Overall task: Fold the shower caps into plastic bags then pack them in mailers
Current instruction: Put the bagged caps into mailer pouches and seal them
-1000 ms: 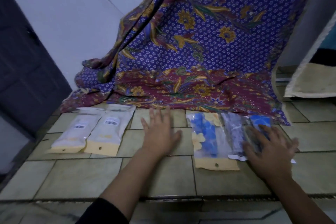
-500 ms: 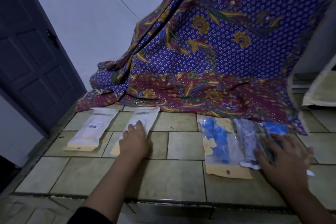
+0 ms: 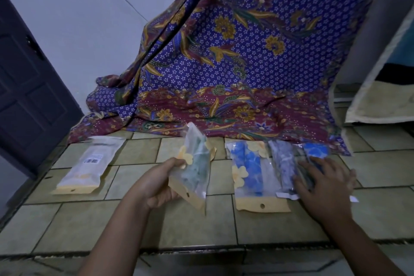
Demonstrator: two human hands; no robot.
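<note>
My left hand (image 3: 156, 182) grips a clear plastic bag (image 3: 194, 168) with a yellow hang strip and a greenish shower cap inside, lifted off the tiled floor and tilted. A white-backed bag (image 3: 89, 166) with a barcode label lies flat at the left. At the right a bag with a blue shower cap (image 3: 248, 170) lies flat. Beside it sit a grey-cap bag (image 3: 283, 164) and a blue-cap bag (image 3: 315, 150). My right hand (image 3: 324, 182) rests flat with spread fingers on these two bags, covering their near ends.
A purple and maroon batik cloth (image 3: 235, 69) hangs down at the back and spills onto the tiled floor (image 3: 201, 226). A dark door (image 3: 29, 87) stands at the left. A pale mat or cushion (image 3: 380, 101) leans at the right. A step edge runs along the front.
My left hand, which was flat on the second bag at the left, has picked it up and carried it toward the middle. The right hand stays on the right bags.
</note>
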